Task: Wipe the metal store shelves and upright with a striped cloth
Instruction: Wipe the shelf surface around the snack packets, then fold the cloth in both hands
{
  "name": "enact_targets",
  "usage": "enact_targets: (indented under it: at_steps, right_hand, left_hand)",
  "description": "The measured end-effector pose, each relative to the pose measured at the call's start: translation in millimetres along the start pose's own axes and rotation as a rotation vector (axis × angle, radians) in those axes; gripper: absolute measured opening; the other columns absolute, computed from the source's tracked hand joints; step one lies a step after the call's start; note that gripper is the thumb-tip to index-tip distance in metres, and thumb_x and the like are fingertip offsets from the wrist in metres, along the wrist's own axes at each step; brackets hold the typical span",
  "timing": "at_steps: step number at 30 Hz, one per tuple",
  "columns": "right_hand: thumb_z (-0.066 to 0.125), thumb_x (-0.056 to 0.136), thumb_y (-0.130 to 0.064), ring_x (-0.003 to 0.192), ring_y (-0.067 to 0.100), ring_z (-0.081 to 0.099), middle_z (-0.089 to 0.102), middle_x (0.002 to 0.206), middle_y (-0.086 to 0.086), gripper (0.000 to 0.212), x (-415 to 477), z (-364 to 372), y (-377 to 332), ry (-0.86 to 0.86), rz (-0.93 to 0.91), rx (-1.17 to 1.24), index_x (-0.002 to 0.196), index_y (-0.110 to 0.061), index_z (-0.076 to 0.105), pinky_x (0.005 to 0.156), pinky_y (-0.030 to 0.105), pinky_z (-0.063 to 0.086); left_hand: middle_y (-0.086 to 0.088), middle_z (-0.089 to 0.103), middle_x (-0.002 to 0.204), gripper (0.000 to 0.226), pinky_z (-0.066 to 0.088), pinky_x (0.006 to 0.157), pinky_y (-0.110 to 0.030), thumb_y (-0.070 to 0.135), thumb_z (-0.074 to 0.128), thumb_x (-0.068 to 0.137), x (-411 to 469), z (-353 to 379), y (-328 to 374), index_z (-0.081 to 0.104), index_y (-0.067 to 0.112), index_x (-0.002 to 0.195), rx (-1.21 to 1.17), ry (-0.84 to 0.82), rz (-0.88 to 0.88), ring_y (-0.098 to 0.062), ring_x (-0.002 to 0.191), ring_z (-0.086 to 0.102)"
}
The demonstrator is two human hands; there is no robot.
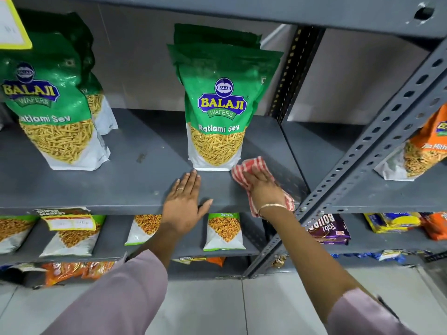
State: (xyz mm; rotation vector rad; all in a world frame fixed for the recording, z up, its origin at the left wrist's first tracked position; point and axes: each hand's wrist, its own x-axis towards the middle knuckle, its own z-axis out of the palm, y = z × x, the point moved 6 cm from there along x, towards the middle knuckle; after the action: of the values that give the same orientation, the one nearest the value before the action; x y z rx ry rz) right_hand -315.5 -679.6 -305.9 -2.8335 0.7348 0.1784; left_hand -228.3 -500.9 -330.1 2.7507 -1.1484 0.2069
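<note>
My right hand point(262, 187) lies flat on striped cloth point(242, 169), fingers nearly straight, pressing it onto shelf point(121, 184) near front right corner, close to upright point(362, 160). Cloth end hangs over front edge under wrist. My left hand point(183, 204) rests palm-down at front edge, fingers straight, holding nothing, fingertips just short of green sev pouch point(217, 112).

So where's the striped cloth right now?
Head view, right of centre: the striped cloth lies on the grey shelf under the right hand, just right of the middle Ratlami Sev pouch.
</note>
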Motion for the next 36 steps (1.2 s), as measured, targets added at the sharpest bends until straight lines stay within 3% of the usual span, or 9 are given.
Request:
enact_targets:
  at_steps: [7, 11, 17, 21, 23, 26, 29, 31, 36]
  right_hand:
    - [0.045, 0.098, -0.02, 0.142, 0.025, 0.033, 0.022, 0.159, -0.004, 0.048, -44, -15, -21, -0.23, -0.129, 0.13, 0.143, -0.034, 0.035, 0.118, 0.041, 0.029]
    - [0.048, 0.097, -0.027, 0.129, 0.032, 0.048, 0.052, 0.14, 0.016, 0.039, -19, -36, -3, -0.006, 0.126, 0.286, 0.131, -0.009, 0.054, 0.108, 0.039, 0.038]
    - [0.058, 0.091, -0.015, 0.123, 0.032, 0.055, 0.058, 0.132, 0.019, 0.037, -12, -27, -9, 0.004, 0.327, 0.364, 0.124, 0.001, 0.055, 0.101, 0.037, 0.046]
    - [0.064, 0.084, -0.013, 0.103, 0.027, 0.065, 0.067, 0.102, 0.016, 0.029, -8, -39, -48, -0.124, 0.108, 0.437, 0.11, 0.0, 0.065, 0.088, 0.032, 0.049]
    - [0.068, 0.079, -0.012, 0.076, 0.016, 0.063, 0.06, 0.074, 0.002, 0.022, -5, -55, -71, -0.131, -0.023, 0.468, 0.1, -0.004, 0.069, 0.077, 0.028, 0.049]
    - [0.072, 0.071, -0.005, 0.046, -0.014, 0.053, 0.054, 0.034, -0.018, 0.038, -4, -89, -107, -0.11, -0.17, 0.556, 0.108, 0.004, 0.069, 0.054, 0.003, 0.044]
    - [0.068, 0.079, 0.008, 0.029, -0.018, 0.046, 0.047, 0.024, -0.027, 0.011, -22, -125, -144, -0.101, -0.245, 0.582, 0.088, 0.004, 0.071, 0.04, 0.0, 0.036]
    - [0.072, 0.078, 0.003, 0.03, -0.013, 0.049, 0.054, 0.028, -0.021, 0.021, -31, -144, -167, -0.124, -0.243, 0.65, 0.066, -0.012, 0.065, 0.042, 0.003, 0.041]
    - [0.072, 0.08, -0.006, 0.047, -0.004, 0.058, 0.067, 0.057, -0.011, 0.021, -70, -203, -247, -0.196, -0.383, 0.639, 0.067, -0.021, 0.065, 0.047, 0.011, 0.048]
  left_hand:
    - [-0.012, 0.024, 0.151, 0.102, 0.011, 0.113, -0.038, 0.067, -0.021, 0.08, -2, 1, 0, 0.027, 0.003, 0.143, 0.012, -0.069, 0.018, -0.026, 0.139, 0.022]
    - [-0.018, 0.05, 0.135, 0.094, 0.03, 0.102, -0.047, 0.061, -0.008, 0.091, -1, 5, 0, 0.05, -0.003, 0.129, -0.02, -0.147, -0.001, -0.032, 0.124, 0.048]
    - [-0.004, -0.005, 0.156, 0.133, -0.008, 0.112, -0.033, 0.075, -0.044, 0.042, -1, -12, 7, 0.001, 0.009, 0.148, -0.076, -0.205, -0.037, -0.021, 0.143, -0.005]
    - [-0.007, 0.038, 0.147, 0.077, 0.026, 0.111, -0.036, 0.067, 0.02, 0.089, 2, -17, 0, 0.036, 0.013, 0.141, -0.469, -0.195, -0.284, -0.022, 0.133, 0.035]
    - [-0.002, 0.065, 0.116, 0.059, 0.046, 0.091, -0.029, 0.064, 0.047, 0.081, 8, -30, -9, 0.061, 0.018, 0.116, -0.776, -0.204, -0.366, -0.015, 0.107, 0.059]
    - [0.008, 0.069, 0.076, 0.022, 0.046, 0.068, -0.019, 0.042, 0.072, 0.075, 10, -75, -27, 0.068, 0.021, 0.077, -1.068, -0.264, -0.354, -0.006, 0.075, 0.063]
    - [0.013, 0.069, 0.065, 0.013, 0.047, 0.067, -0.016, 0.025, 0.076, 0.073, 8, -137, -49, 0.068, 0.015, 0.077, -1.158, -0.315, -0.245, 0.0, 0.067, 0.064]
    - [0.018, 0.066, 0.057, 0.008, 0.045, 0.063, -0.01, 0.01, 0.068, 0.084, 6, -182, -64, 0.065, 0.013, 0.077, -1.126, -0.356, -0.162, 0.007, 0.061, 0.061]
    - [0.006, 0.069, 0.088, 0.021, 0.049, 0.076, -0.017, 0.009, 0.063, 0.087, -25, -277, -113, 0.064, 0.004, 0.107, -1.085, -0.444, -0.004, -0.002, 0.078, 0.066]
